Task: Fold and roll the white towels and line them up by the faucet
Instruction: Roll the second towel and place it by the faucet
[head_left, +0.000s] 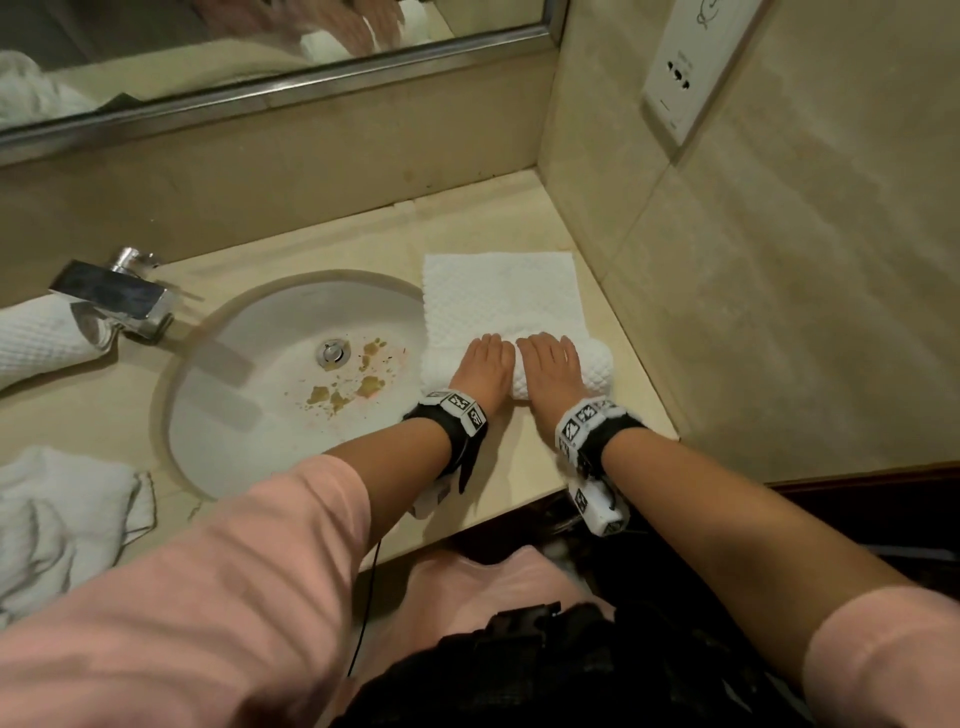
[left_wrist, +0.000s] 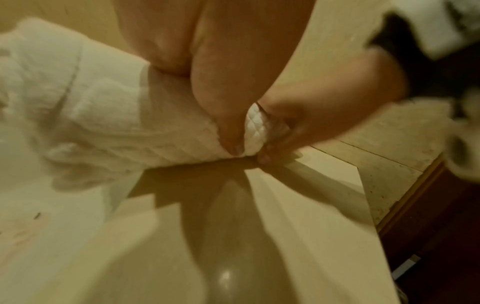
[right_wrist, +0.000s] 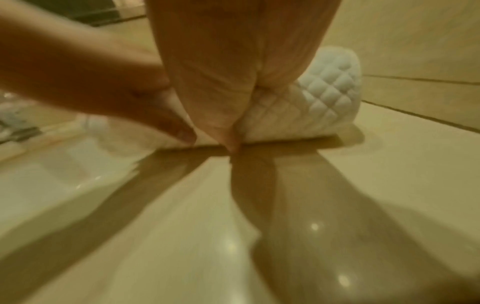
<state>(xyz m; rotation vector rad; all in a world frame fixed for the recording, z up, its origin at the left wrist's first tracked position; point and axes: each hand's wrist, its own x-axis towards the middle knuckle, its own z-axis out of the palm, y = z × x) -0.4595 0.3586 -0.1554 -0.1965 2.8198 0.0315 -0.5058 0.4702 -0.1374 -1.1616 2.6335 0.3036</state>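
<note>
Both hands, left (head_left: 483, 366) and right (head_left: 550, 364), lie flat with fingers together on the half-rolled towel (head_left: 501, 301) right of the sink (head_left: 291, 384), so the roll stays tight and even.

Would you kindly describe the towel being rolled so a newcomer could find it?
Start at the sink. On the counter to its right lies a white towel, half rolled, under both hands. The other towels lie left of the sink.
</note>
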